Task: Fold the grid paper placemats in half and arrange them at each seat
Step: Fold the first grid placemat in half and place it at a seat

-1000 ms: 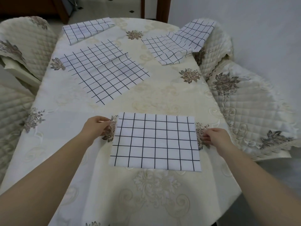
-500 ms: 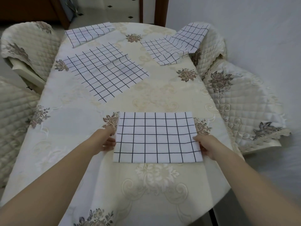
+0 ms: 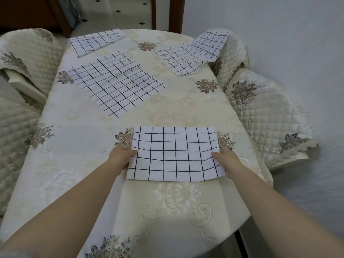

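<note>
A folded white placemat with a black grid (image 3: 175,153) lies in front of me near the table's front edge. My left hand (image 3: 122,157) pinches its left edge and my right hand (image 3: 226,161) pinches its right edge, thumbs on top; the near part is raised slightly off the cloth. An unfolded grid placemat (image 3: 115,84) lies flat at the middle left. Another folded one (image 3: 95,41) sits at the far left corner. A further placemat (image 3: 193,54) at the far right drapes partly onto a chair back.
The oval table (image 3: 167,211) carries a cream embroidered cloth. Quilted cream chairs stand at the left (image 3: 28,53) and at the right (image 3: 260,108). A white wall runs along the right, and dark wooden legs (image 3: 176,13) stand beyond the table's far end.
Both hands have drawn the folded placemat toward me along the table and now pinch its side edges nearer its front corners.
</note>
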